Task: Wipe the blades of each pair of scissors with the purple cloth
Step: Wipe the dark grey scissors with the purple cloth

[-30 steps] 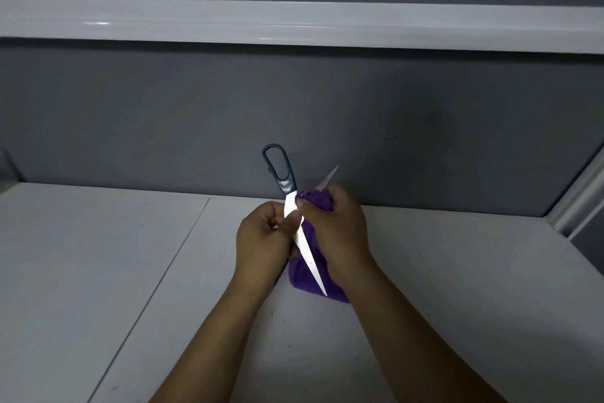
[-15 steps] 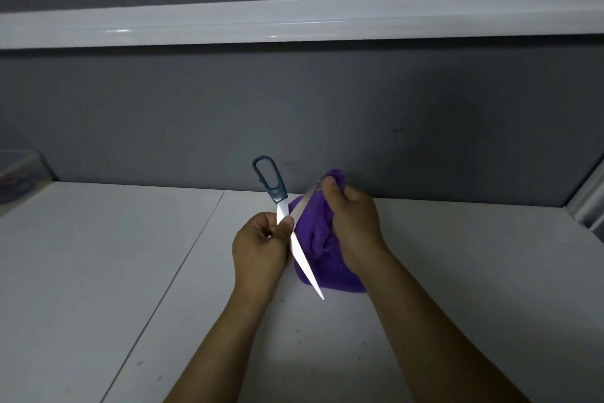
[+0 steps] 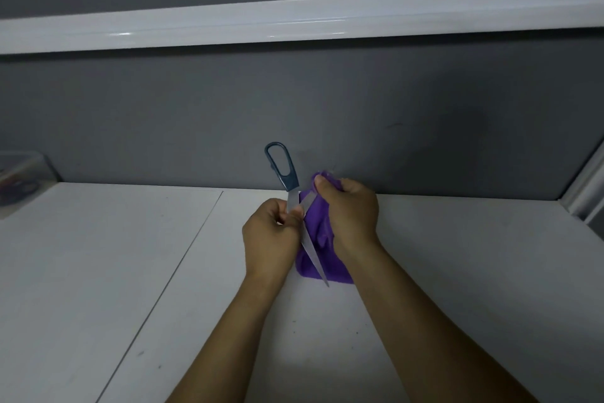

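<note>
A pair of scissors (image 3: pixel 294 196) with dark blue-grey handles is held spread open above the white table, one handle loop pointing up, one long blade pointing down toward me. My left hand (image 3: pixel 273 239) grips the scissors near the pivot. My right hand (image 3: pixel 351 209) pinches the purple cloth (image 3: pixel 318 239) around the other blade, whose tip is hidden under cloth and fingers. The cloth hangs down behind the lower blade.
The white table (image 3: pixel 130 272) has a seam running diagonally on the left. A clear plastic container (image 3: pixel 19 173) with dark items inside sits at the far left edge. A grey wall with a white rail (image 3: pixel 294 20) rises behind.
My right hand with the cloth has slid up along the upper blade, covering its tip that showed a second ago. The container at the left has come into view.
</note>
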